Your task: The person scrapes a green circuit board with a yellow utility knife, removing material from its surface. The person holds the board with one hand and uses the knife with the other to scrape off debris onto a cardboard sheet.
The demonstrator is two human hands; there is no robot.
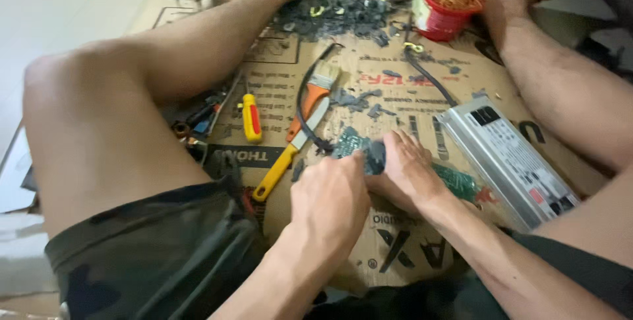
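Fingers of left hand [330, 195] and right hand [409, 168] curled shut together on green flat circuit board [455, 180], low centre on brown printed cardboard sheet [395, 254]. Board long axis from 10 to 4 o'clock, far end poking out past right wrist. At 9 o'clock: one yellow-handled knife [290, 152], one orange-handled paintbrush [313, 96], one yellow-and-red screwdriver [251, 117], one black cable [304, 106] looped across. At 3 o'clock: one long silver metal casing [508, 162]. At 12 o'clock: grey debris pile [336, 13], one red tub of copper scraps [443, 0].

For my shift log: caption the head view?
Both hands grip a green circuit board over cardboard strewn with tools.
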